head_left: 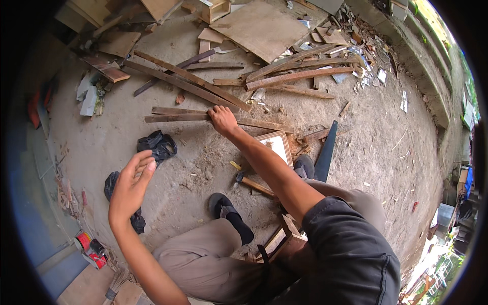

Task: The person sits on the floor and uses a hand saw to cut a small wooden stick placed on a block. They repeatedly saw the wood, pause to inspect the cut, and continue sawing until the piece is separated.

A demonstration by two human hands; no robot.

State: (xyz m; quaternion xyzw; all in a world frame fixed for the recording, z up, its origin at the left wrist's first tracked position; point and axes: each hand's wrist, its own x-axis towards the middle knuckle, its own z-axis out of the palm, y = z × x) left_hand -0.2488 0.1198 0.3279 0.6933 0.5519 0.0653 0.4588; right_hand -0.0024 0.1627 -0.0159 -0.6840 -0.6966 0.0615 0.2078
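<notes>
My right hand reaches far forward, its fingers closed over a long, narrow wooden strip lying on the dirt floor. A second thin strip lies against it, and the palm side of the hand is hidden. My left hand is raised at the left with nothing in it, fingers loosely curved and the thumb a little apart. Beyond its fingertips lies a crumpled black plastic bag. Between my feet is a hammer with a wooden handle. A wood-edged white panel lies partly behind my right forearm.
A handsaw stands tilted beside my right foot. Farther off are long wooden pieces, a broad plywood sheet and scattered scraps. A brush and a red can sit at lower left. Concrete steps rise at the right.
</notes>
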